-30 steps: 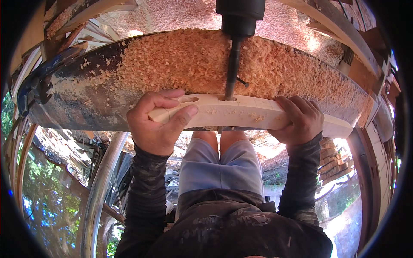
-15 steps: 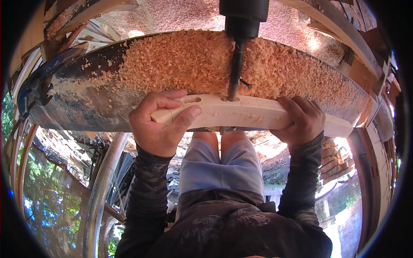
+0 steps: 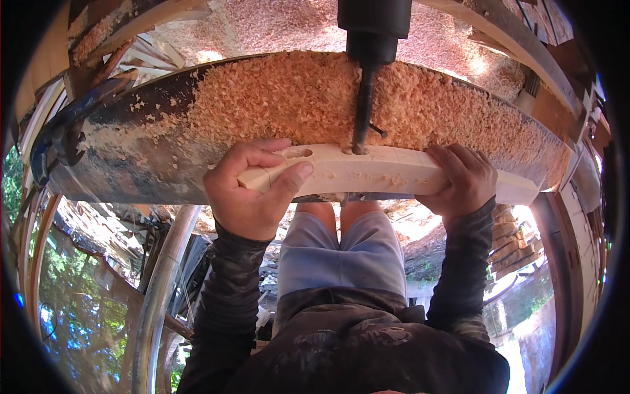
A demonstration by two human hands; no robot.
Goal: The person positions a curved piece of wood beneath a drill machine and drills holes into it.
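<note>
A pale, slightly curved wooden piece (image 3: 367, 172) lies across the machine table (image 3: 131, 164). My left hand (image 3: 252, 187) is closed round its left end, thumb on the near side and fingers on the far side, beside an oblong slot cut in the top. Toward the right end, my right hand (image 3: 462, 180) grips the same piece, fingers over its top. Between the hands, the dark drill bit (image 3: 362, 111) under a black chuck (image 3: 374, 33) reaches down into a second hole in the wood. Whether the bit is turning I cannot tell.
Reddish wood shavings (image 3: 275, 95) are heaped on the table behind the wood. A dark clamp-like metal part (image 3: 56, 144) sits at the table's left end. A metal pipe (image 3: 161, 295) stands at the lower left. Timber boards (image 3: 525, 52) lean at the upper right.
The wooden piece and both hands have shifted slightly to the right in the picture; the bit and table have shifted a little too. Both hands keep their grip.
</note>
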